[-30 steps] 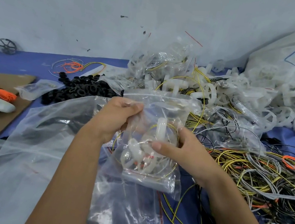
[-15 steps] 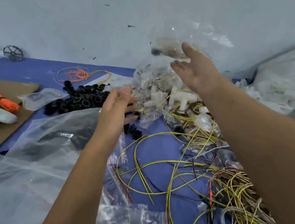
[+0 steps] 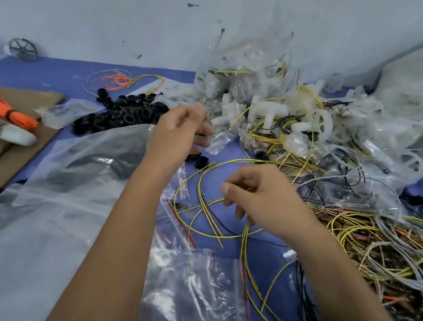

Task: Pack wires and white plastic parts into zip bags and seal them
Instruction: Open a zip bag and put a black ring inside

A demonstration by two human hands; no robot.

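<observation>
The right hand (image 3: 263, 197) is held loosely curled above looped yellow wires (image 3: 212, 214); contact cannot be determined. The left hand (image 3: 177, 137), fingers relaxed, holds nothing. Empty zip bags (image 3: 198, 294) lie nearer; white plastic parts (image 3: 267, 110) beyond, on blue cloth (image 3: 50, 75).

Both hands hover over the blue table (image 3: 266, 257); the left hand (image 3: 179, 129) hangs with loosely curled fingers by a heap of black rings (image 3: 125, 114); the right hand (image 3: 260, 197) curls above looping yellow wires (image 3: 205, 207), grip unclear; empty zip bags (image 3: 197, 299) lie nearest; filled bags (image 3: 246, 81) pile against the wall.
</observation>
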